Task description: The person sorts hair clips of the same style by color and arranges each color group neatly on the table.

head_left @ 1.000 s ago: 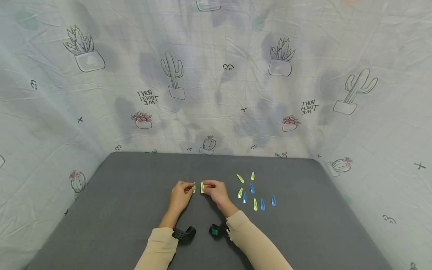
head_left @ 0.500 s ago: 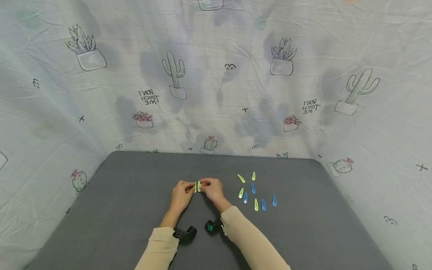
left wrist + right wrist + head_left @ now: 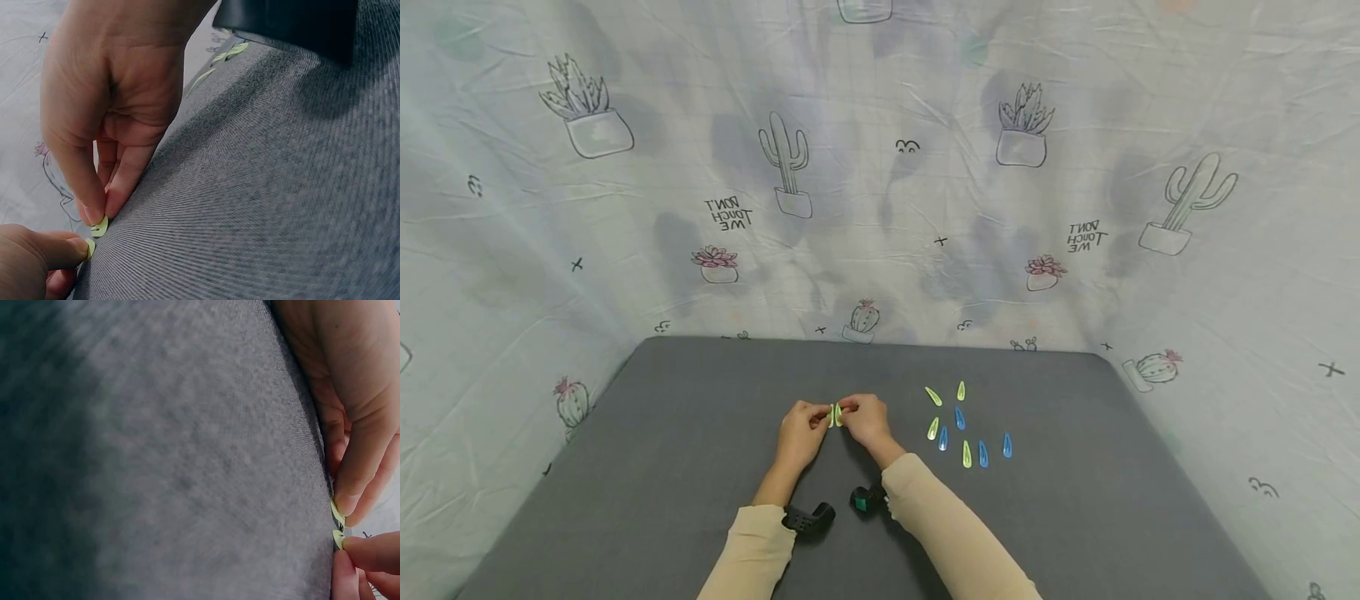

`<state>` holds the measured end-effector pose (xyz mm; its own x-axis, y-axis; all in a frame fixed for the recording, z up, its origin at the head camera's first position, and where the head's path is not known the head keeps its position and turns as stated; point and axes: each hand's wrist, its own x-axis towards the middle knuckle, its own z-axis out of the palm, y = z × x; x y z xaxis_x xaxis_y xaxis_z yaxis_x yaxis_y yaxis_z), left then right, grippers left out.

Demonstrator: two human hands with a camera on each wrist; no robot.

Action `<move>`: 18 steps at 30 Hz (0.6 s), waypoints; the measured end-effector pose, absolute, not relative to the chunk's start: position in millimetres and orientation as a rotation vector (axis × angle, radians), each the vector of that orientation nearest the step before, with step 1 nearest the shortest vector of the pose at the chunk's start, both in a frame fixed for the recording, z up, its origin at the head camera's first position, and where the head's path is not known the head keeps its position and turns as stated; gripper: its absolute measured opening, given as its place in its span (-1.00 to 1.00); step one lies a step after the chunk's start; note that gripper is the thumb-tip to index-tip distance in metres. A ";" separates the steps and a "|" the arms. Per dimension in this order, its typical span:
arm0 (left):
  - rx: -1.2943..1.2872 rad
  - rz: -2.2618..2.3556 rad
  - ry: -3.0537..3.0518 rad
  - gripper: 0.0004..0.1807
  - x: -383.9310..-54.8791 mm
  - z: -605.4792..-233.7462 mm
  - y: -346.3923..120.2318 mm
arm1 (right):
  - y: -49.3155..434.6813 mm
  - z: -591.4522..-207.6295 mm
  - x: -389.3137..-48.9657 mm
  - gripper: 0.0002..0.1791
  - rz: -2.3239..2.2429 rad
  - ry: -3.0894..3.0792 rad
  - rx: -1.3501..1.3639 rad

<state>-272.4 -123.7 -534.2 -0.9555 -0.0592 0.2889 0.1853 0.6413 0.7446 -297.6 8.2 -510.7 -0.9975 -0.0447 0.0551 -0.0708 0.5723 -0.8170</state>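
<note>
Thumb and fingers of my left hand [image 3: 800, 434] pinch a yellow-green snap hair clip [image 3: 831, 417] at the middle of the grey table. Right beside it, my right hand [image 3: 867, 422] pinches a second yellow-green hair clip [image 3: 838, 415]. Both clips stand side by side, pointing away from me, with a very narrow gap between them in the head view. In the left wrist view the right hand [image 3: 115, 106] reaches down with its clip [image 3: 100, 227] close to the tabletop. Fingertips cover part of each clip in the right wrist view.
To the right lie several loose hair clips, some yellow-green [image 3: 967, 454], some blue [image 3: 983, 454]. The grey table [image 3: 700, 467] ends at a cactus-print curtain [image 3: 910, 208] behind and at both sides. A black wrist camera [image 3: 810, 520] hangs below the left wrist.
My right hand has moved left with its hair clip, bringing it up beside the one in my left hand. The left hand and the loose clips have stayed in place.
</note>
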 end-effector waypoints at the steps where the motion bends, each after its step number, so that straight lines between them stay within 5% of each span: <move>1: -0.102 -1.216 -2.576 -0.81 -272.4 -534.2 -123.7 | 7.6 -510.5 -297.4 -0.82 1.418 -2.762 0.103; 18: -0.108 -1.192 -2.581 -0.82 -273.5 -531.0 -123.6 | 7.7 -514.2 -294.5 -0.79 1.448 -2.708 0.113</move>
